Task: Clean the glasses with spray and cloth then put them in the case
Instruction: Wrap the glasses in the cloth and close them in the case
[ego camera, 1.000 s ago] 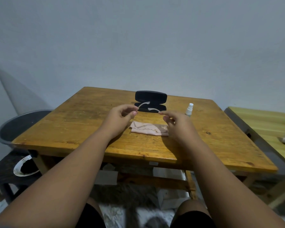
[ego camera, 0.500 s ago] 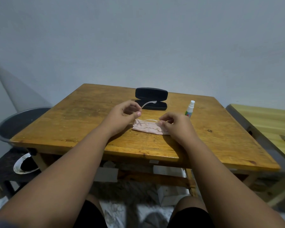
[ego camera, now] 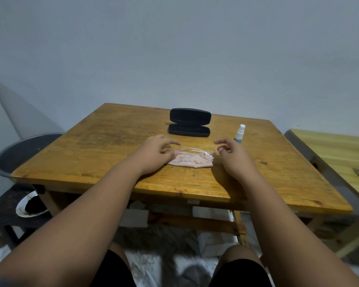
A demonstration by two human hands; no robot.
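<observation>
Glasses (ego camera: 192, 151) with a clear, thin frame lie across the top of a folded pink cloth (ego camera: 190, 161) near the middle of the wooden table (ego camera: 104, 150). At nine o'clock from them the left hand (ego camera: 155, 155) has its fingers loosely curled, fingertips at the frame's left end; whether they actually pinch it cannot be told. At three o'clock the right hand (ego camera: 233, 157) hovers just beside the right end of the frame, fingers half spread and bent, gripping nothing that shows. Straight ahead at twelve o'clock from the cloth sits a black case (ego camera: 189, 123), its lid raised and the tray open toward the person (nothing can be made out inside its dark lining). Around one o'clock stands a small spray bottle (ego camera: 240, 134), upright, white-capped, close behind the right hand's fingers. Off the table's left edge, near nine o'clock, a dark round basin (ego camera: 19, 152) rests lower down.
</observation>
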